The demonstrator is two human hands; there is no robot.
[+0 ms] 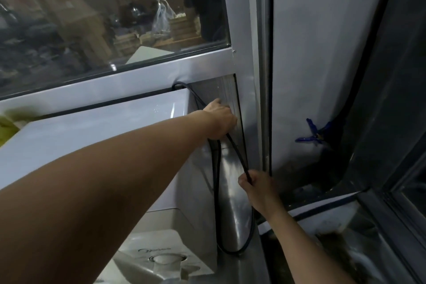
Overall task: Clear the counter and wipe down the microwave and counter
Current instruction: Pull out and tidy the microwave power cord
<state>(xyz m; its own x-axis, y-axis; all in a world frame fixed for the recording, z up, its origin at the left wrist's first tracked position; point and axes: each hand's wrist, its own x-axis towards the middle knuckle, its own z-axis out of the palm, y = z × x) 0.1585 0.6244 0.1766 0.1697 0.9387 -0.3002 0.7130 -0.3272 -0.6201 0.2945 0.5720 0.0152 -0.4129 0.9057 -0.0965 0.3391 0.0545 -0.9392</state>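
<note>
A white microwave [96,129] fills the left and middle of the view, seen from above. Its black power cord [216,191] runs from behind the top back corner down the right side in a long loop. My left hand [219,120] reaches across the microwave's top to the gap at its right rear, fingers closed on the cord against a ribbed metal panel. My right hand [255,184] is lower, beside the microwave, pinching the same cord. A yellow-green cloth [9,122] lies blurred at the left edge on the microwave.
A window with a silver metal frame [138,74] stands right behind the microwave. A vertical metal post [265,76] and a grey wall close in on the right. A blue clamp [314,135] clings to the wall. A white appliance with a round knob [161,258] sits below.
</note>
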